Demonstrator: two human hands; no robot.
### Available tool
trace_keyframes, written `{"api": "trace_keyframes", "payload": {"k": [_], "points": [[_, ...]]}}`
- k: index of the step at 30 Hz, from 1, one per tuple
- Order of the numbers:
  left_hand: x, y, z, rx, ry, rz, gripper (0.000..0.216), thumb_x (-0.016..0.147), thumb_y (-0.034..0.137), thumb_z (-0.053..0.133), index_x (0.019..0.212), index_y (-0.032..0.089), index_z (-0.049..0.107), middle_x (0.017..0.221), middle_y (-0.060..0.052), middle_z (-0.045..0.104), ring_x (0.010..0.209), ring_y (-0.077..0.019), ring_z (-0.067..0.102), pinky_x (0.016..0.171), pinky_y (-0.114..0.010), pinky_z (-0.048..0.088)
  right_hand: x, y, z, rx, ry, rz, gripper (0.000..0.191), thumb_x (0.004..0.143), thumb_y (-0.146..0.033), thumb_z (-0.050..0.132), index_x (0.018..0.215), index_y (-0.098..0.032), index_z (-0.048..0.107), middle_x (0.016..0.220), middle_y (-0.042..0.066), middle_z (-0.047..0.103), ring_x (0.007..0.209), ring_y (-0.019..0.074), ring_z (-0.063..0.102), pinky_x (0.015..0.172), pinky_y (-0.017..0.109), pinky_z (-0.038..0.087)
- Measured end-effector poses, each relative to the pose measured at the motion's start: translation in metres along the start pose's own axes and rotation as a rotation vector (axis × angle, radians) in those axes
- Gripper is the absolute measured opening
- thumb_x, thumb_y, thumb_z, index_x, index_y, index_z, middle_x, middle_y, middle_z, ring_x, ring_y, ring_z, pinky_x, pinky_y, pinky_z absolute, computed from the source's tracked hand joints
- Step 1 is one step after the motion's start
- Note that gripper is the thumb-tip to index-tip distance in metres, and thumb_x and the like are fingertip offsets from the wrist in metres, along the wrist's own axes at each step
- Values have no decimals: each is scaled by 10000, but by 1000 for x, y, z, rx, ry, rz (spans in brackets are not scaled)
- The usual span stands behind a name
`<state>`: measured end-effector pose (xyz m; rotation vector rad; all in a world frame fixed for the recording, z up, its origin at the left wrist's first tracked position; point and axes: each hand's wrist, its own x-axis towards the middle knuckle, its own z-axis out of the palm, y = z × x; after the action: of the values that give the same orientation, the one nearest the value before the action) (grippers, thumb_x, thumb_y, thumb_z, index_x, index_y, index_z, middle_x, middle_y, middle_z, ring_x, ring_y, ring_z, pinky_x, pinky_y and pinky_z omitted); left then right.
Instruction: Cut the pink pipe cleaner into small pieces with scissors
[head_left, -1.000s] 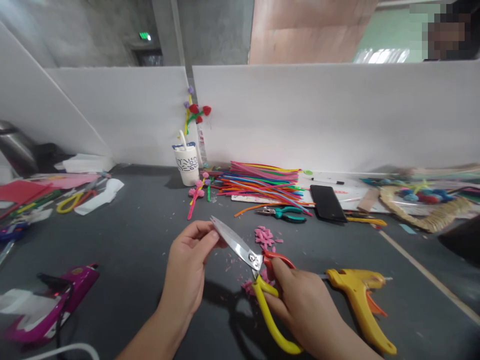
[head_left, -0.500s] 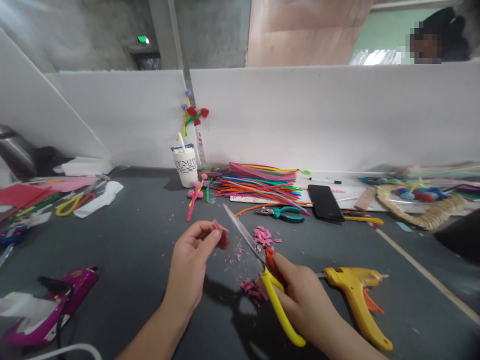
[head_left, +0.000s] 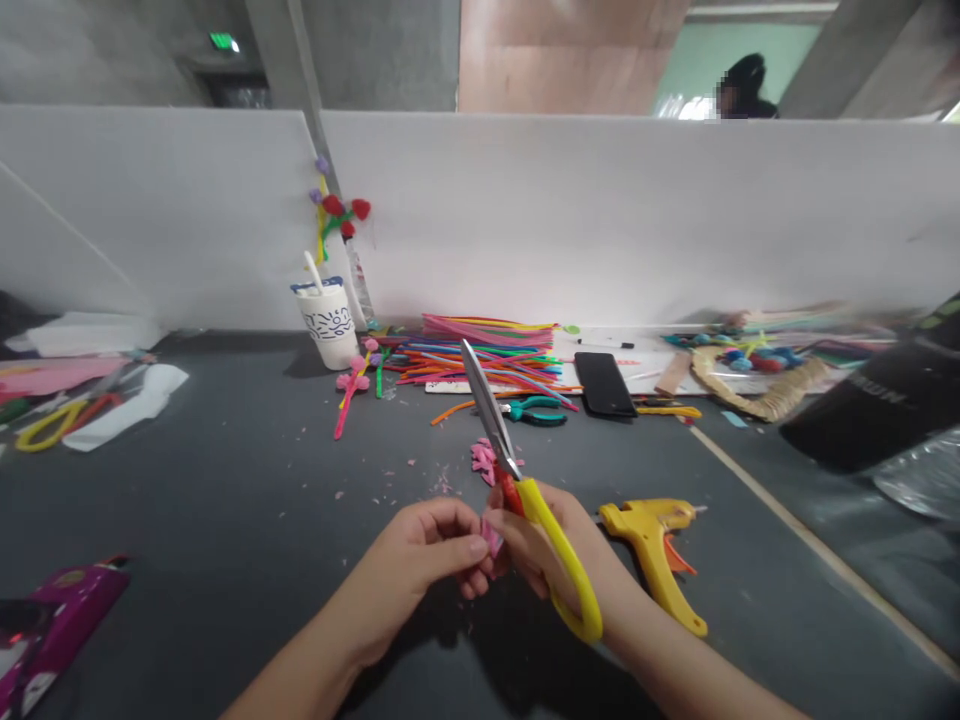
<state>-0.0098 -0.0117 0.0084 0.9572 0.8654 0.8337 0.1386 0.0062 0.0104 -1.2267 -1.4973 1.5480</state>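
My right hand (head_left: 559, 545) grips the yellow and red handles of a pair of scissors (head_left: 491, 420), whose closed steel blades point up and away from me. Close beside it, my left hand (head_left: 424, 560) pinches a small pink piece (head_left: 493, 538) between thumb and fingers, and the two hands touch at the fingertips. A little pile of pink cut bits (head_left: 482, 458) lies on the dark table just beyond the hands.
A yellow glue gun (head_left: 654, 548) lies right of my hands, a magenta glue gun (head_left: 52, 610) at far left. Further back are a pipe-cleaner pile (head_left: 480, 350), teal pliers (head_left: 534, 409), a black phone (head_left: 604, 382) and a white cup (head_left: 330, 322). White partitions enclose the table.
My hands have drawn together and nearer to me. The scissors swung from pointing left to pointing up and away. The view shifted right, moving table objects left in frame.
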Motion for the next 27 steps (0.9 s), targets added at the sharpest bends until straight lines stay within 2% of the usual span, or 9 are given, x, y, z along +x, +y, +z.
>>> {"api": "trace_keyframes", "payload": {"k": [5,9,16,18,23,27], "points": [[1,0,0,124,51,15,111,703,234,611,682,132,573,653,-37,612,565,-109,526,567,-239,400,-1,0,1,58,-7,-6,108,673,-262,502,630,-189,435,431,-83,439,311,36,330,303,145,234],[3,-4,2,210,141,71,94,667,222,624,661,147,568,639,-25,611,614,-146,563,596,-264,415,-4,-1,2,-9,46,-18,81,668,-184,484,610,-189,428,445,-90,433,319,29,315,323,150,226],[1,1,3,262,253,132,95,677,232,608,641,146,590,571,3,584,543,-124,532,539,-237,400,-4,1,-1,-157,47,-103,135,740,-292,483,664,-193,430,505,-78,431,382,52,327,387,182,265],[0,8,-2,213,333,196,95,688,232,611,647,148,596,554,19,568,536,-110,526,549,-224,405,-4,2,-4,-262,49,-156,164,741,-334,504,682,-196,436,539,-69,431,440,70,357,425,189,284],[-3,19,-17,-10,504,387,49,690,201,627,715,158,626,638,11,621,574,-93,545,571,-197,426,-5,5,-3,-699,67,-222,204,748,-402,515,759,-216,433,594,-46,511,502,111,411,471,209,269],[-4,22,-22,-94,546,432,57,698,185,624,744,160,646,674,7,642,579,-84,555,576,-187,437,-3,9,1,-954,76,-250,232,776,-439,473,801,-210,448,610,-8,574,504,147,489,468,228,239]]}}
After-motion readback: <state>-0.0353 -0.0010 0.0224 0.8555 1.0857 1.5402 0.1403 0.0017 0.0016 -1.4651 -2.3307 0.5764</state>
